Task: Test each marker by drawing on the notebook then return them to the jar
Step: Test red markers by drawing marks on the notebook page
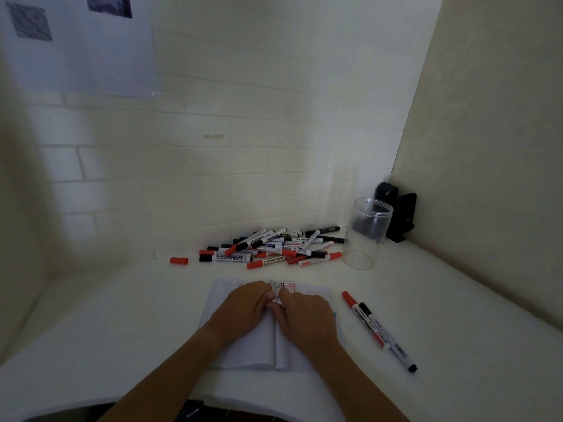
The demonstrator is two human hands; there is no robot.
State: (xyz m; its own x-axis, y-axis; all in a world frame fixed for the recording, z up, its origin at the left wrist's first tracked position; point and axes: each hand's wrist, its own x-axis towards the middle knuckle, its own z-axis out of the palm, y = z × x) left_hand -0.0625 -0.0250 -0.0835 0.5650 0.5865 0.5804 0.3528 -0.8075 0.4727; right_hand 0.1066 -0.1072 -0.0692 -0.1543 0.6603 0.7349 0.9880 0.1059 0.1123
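An open notebook (243,348) lies on the white table in front of me, with a black hash mark (281,284) and a red hash mark (292,286) drawn at the top of its right page. My left hand (243,312) and my right hand (307,321) meet over the notebook's spine. Their curled fingertips pinch a small marker (276,300) that is mostly hidden; only a bit of red and white shows. Behind the notebook lies a pile of several markers (271,248) with red, black and blue caps. The clear plastic jar (367,236) stands upright to the right of the pile.
A red-capped marker (355,307) and a black-capped marker (393,342) lie side by side right of the notebook. A loose red cap (178,260) sits left of the pile. A black object (402,214) stands in the corner behind the jar. Walls close in at the back and right.
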